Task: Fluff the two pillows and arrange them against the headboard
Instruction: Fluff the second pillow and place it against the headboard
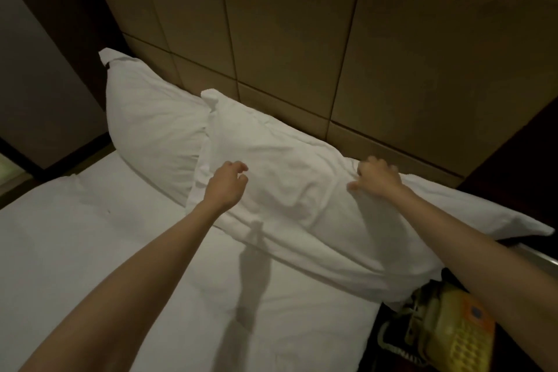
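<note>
Your two hands are over the near pillow (302,178), which lies on the bed (105,251) with its long axis running along the headboard (287,39), from the upper left down to the lower right. Its far long edge is close to the headboard, but the pillow lies rather flat and its right end hangs past the edge of the bed, above a yellow telephone (453,332).

Your right hand (377,178) is the nearer one to the headboard side. It rests on the upper right part of the pillow with the fingers spread and bent, pressing into the cloth; I cannot tell if it pinches any fabric. Your left hand (226,184) is at the left lower part of the same pillow, half open with the fingers curled, and it holds nothing; whether it touches the cloth is not clear. Both arms are stretched forward, nearly straight.

The far pillow (151,124) stands more upright at the left, leaning at the headboard, and its right edge is tucked under the left end of the near pillow.

I judge that the near pillow needs a shift to the left, along its own long axis.
</note>
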